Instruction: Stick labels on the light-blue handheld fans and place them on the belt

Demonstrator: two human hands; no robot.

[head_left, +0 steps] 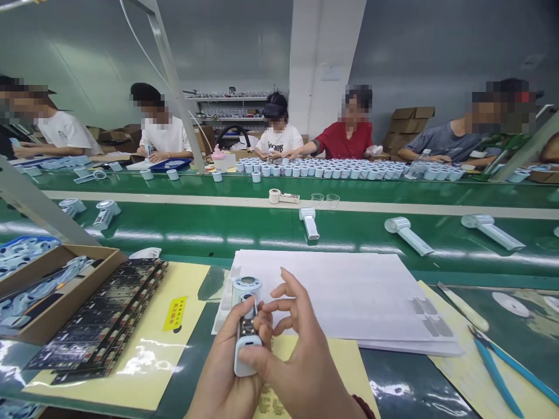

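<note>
My left hand (225,364) is wrapped around a light-blue handheld fan (247,341), its round head pointing away from me. The handle's upper face is uncovered, and a dark circuit board (248,327) with small parts shows inside. A silvery disc sits in the middle of the fan head (247,282). My right hand (305,349) comes in from the right, its thumb touching the charging-port end of the handle. Its other fingers are spread and bent above the fan's right side, with nothing visible held in them.
White sheets (332,297) lie ahead. Stacked circuit boards (96,317) and a cardboard box (100,259) of blue parts are left; blue-handled pliers (498,372) and a knife (465,308) right. Beyond, a green conveyor (244,227) carries fans (408,235). Several co-workers (345,137) sit opposite.
</note>
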